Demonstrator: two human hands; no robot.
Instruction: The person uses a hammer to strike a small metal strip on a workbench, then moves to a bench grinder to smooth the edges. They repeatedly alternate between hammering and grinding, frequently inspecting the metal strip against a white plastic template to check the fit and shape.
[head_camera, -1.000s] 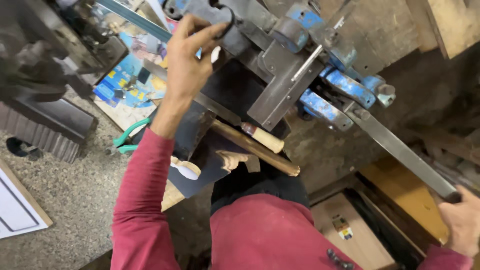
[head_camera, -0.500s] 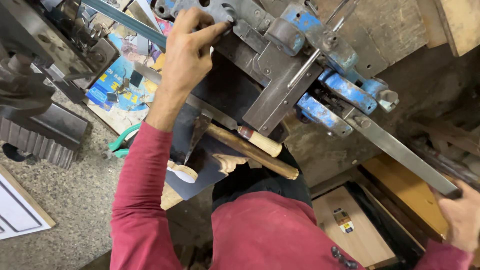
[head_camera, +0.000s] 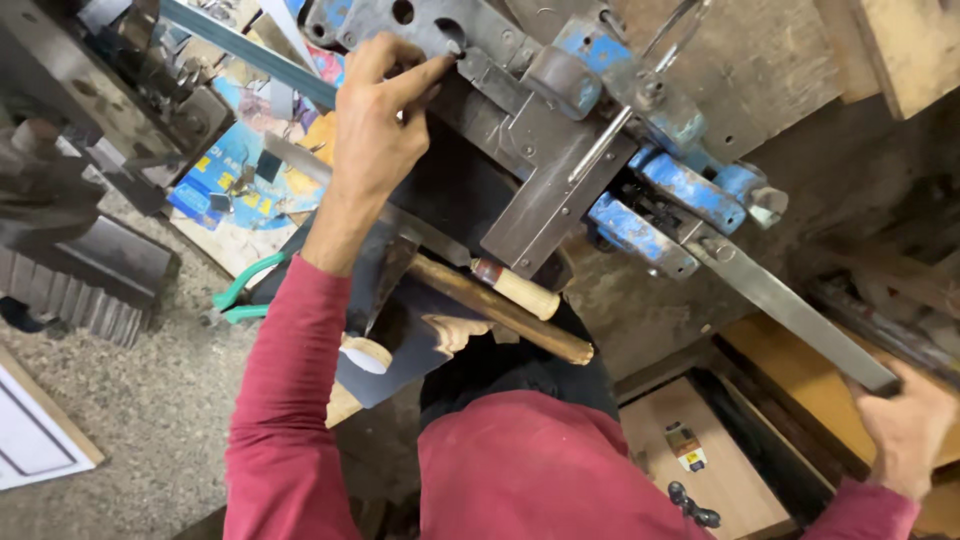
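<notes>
Grey steel plate (head_camera: 425, 25) at the frame's top is where our left hand (head_camera: 375, 130) presses its fingertips together, while our right hand (head_camera: 905, 425), lower right, closes round the end of the long lever (head_camera: 790, 310).

Press machine (head_camera: 540, 190): grey steel, chipped blue paint on clamps (head_camera: 690, 190). Lever bar (head_camera: 790, 310): dull grey. Sleeves (head_camera: 290, 400): dark red. Wooden handles (head_camera: 500, 305): tan-brown. Pliers (head_camera: 240, 295): green grips. Printed sheets (head_camera: 225, 175): blue, yellow.
</notes>
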